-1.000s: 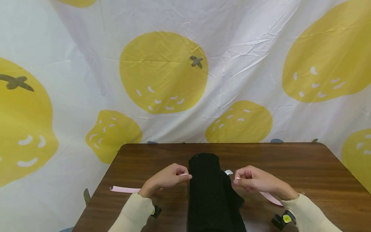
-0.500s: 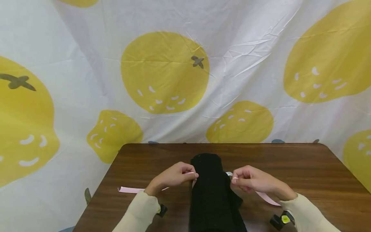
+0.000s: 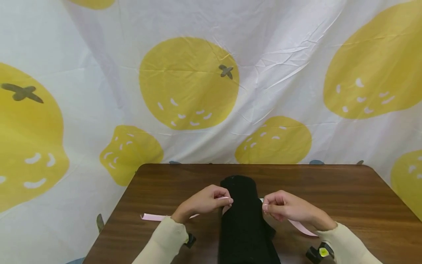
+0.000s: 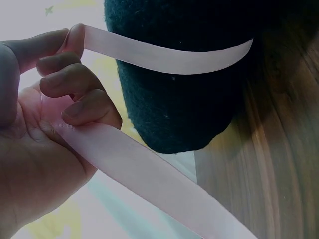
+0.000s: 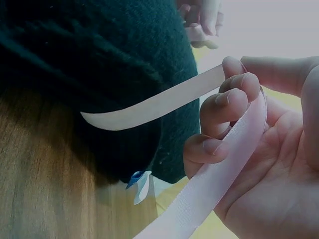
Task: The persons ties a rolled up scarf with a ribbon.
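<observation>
A black, fuzzy cloth (image 3: 242,223), folded or rolled into a long bundle, lies lengthwise on the table. One pink ribbon (image 4: 164,60) runs up both of its sides and disappears beneath it. My left hand (image 3: 211,200) pinches the ribbon between thumb and forefinger at the bundle's left edge, other fingers curled over the slack. At the right edge, my right hand (image 3: 290,208) pinches the other length the same way. Loose ribbon trails from each palm toward the table. A small white-and-blue tag (image 5: 142,186) pokes out from the bundle's right side.
The brown wood-grain table (image 3: 329,187) has rounded far corners. Behind it hangs a white curtain (image 3: 273,44) printed with yellow fruit. Black camera mounts (image 3: 319,253) sit at both wrists, below the cream sleeves (image 3: 161,242).
My left hand has moved right, over the bundle's edge, drawing its ribbon tail along. My right hand has come slightly left, so the hands are nearer each other. The bundle has shifted slightly right.
</observation>
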Demonstrator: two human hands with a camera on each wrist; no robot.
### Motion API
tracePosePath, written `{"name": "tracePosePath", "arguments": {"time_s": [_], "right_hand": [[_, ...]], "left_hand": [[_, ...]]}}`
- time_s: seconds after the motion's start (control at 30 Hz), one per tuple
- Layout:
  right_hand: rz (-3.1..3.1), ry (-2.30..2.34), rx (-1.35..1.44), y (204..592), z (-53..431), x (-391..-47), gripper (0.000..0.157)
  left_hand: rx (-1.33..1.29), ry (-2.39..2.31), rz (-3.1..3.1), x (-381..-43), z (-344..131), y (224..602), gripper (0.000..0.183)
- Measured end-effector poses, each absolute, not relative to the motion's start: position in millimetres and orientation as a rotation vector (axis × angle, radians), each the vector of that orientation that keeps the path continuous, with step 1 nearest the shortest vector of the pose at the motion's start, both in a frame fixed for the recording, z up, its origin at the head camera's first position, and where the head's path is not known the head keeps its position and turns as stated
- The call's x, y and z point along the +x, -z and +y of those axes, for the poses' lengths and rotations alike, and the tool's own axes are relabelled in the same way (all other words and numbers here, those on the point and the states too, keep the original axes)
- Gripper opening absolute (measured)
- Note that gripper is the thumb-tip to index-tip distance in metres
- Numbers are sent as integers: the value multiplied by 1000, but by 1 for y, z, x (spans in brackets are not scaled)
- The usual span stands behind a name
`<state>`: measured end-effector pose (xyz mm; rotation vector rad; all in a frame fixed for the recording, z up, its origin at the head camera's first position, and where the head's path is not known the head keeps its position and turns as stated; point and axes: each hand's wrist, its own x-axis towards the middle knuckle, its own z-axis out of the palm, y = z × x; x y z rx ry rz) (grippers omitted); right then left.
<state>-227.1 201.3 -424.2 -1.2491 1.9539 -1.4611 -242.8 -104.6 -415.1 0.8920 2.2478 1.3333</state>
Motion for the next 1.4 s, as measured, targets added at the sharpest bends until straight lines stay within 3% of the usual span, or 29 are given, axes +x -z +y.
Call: {"name": "tracePosePath", "arguments": {"time_s": [0.33,0.77,1.07,1.4], "right_hand": [[1970,1472,-1257,422,198,-225,21],[2019,1442,-1299,417,197,-225,21],[2040,1436,-1303,411,192,-226,19],[2118,1431,-1222,403,182,-226,19]], "left_hand": [[1019,-1230,2325,-245,-98,411,29],[962,-1270,2319,-243,-93,403,29],[1032,-1258,2363,-242,-85,399,14],[1073,-1230,2372,-241,-81,395,14]]}}
